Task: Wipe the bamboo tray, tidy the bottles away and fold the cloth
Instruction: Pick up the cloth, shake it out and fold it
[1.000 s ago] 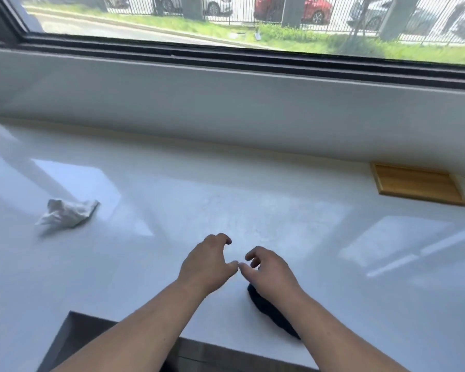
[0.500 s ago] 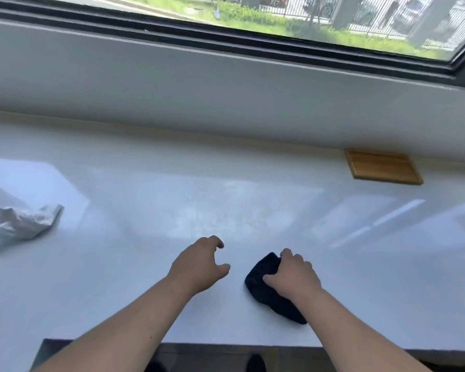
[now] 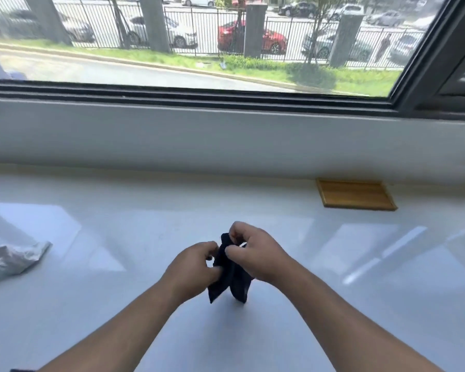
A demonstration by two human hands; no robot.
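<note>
from my seat, the tray sits bare against the wall under the window, no bottles on it or anywhere i can see, so i judge wiping and tidying are done and only folding is left. well in front of the tray, my left hand and right hand both pinch the cloth, dark, soft, hanging limp and bunched. the tray looks flat, smooth wood.

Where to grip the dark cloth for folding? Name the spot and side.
Grip the cloth by its top edge, a corner in each hand, from above. It hangs bunched from the left hand and right hand, its loose ends drooping toward the counter.
</note>
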